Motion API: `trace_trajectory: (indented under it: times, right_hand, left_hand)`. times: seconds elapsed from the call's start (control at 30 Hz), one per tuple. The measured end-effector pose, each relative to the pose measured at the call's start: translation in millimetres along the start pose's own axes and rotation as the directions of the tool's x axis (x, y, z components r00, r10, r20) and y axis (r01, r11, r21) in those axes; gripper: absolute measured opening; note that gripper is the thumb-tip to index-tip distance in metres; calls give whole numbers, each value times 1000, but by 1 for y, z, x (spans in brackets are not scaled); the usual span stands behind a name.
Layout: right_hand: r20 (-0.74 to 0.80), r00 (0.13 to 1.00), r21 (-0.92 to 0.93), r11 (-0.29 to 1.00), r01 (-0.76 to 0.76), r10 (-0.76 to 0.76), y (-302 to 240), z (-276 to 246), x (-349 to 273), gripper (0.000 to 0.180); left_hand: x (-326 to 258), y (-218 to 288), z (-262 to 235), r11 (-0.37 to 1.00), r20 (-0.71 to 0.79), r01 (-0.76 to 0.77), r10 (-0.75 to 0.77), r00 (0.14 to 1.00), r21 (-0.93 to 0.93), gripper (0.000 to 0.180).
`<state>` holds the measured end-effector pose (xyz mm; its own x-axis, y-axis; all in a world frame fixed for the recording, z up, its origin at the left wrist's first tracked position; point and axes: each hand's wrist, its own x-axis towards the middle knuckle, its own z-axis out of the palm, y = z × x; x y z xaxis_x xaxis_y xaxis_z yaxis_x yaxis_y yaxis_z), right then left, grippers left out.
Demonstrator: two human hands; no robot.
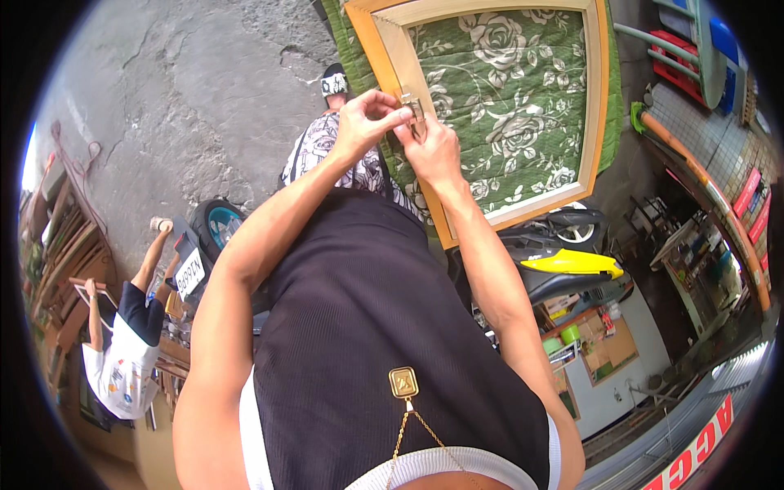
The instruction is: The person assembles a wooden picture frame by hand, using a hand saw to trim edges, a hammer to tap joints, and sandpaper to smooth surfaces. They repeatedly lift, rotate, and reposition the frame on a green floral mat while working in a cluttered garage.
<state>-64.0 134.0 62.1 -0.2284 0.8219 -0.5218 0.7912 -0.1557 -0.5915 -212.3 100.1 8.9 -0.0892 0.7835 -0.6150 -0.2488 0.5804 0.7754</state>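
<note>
A small metal hinge (412, 104) sits at the left side of a wooden frame (599, 90). My left hand (363, 124) pinches it from the left with thumb and fingertips. From below and to the right, my right hand (434, 153) closes on the same piece, and its fingertips meet those of the left. My fingers partly cover the hinge, so I cannot tell whether it is fastened to the wood. The frame lies on a green quilted cloth (498, 122) with white and grey roses, which shows through its opening.
Cracked concrete floor (188, 90) spreads out on the left. A yellow and black motorbike (572, 263) stands beyond the frame's near edge, and a second wheel (219, 224) is at left. Another person (122, 359) holds a frame-like object by stacked wood (61, 253). A stool (694, 49) stands far right.
</note>
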Motion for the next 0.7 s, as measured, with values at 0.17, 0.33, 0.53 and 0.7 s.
trace_trajectory:
  times: [0.17, 0.33, 0.53, 0.7]
  right_hand:
    - [355, 912, -14, 976, -216, 207, -37, -40, 2, 51]
    - [165, 966, 0, 979, -203, 201, -34, -26, 1, 54]
    - [205, 951, 6, 971, -237, 231, -51, -40, 0, 52]
    - [190, 961, 26, 978, -207, 199, -78, -34, 36, 51]
  left_hand:
    - [3, -3, -1, 990, 17, -48, 50, 999, -136, 36]
    - [5, 1, -3, 999, 34, -20, 21, 999, -30, 36]
    - [4, 23, -15, 996, 130, -18, 6, 992, 91, 45]
    - [31, 71, -46, 982, 197, -15, -23, 980, 189, 43]
